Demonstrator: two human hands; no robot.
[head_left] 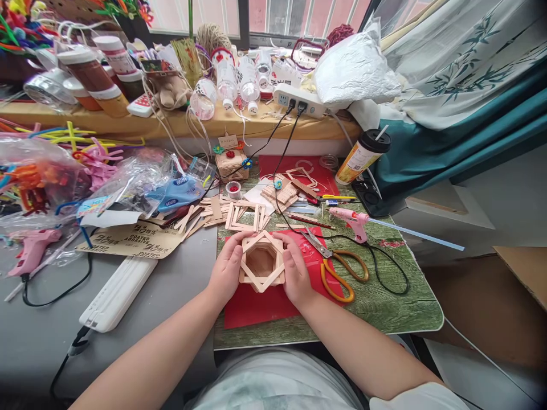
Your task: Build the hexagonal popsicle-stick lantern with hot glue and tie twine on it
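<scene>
Between my two hands is a small open box built of stacked wooden craft sticks (pixel 261 283), its top square turned against the one below so the rim looks like a star. My left hand (pixel 229 266) wraps its left side, and my right hand (pixel 298 269) wraps its right side. Beneath lies a red sheet (pixel 243 315). Just beyond the box, a flat square frame of craft sticks (pixel 234 219) rests among loose sticks. To the right of my right hand are scissors (pixel 328 253) with orange handles.
A pink glue gun (pixel 350 221) with a long glue stick lies right, its black cord looping nearby. A lidded drink cup (pixel 363 154) stands behind it. Sandpaper (pixel 132 242), a white power strip (pixel 117 296) and another pink glue gun (pixel 34 249) lie left. Bottles (pixel 226 80) crowd the sill.
</scene>
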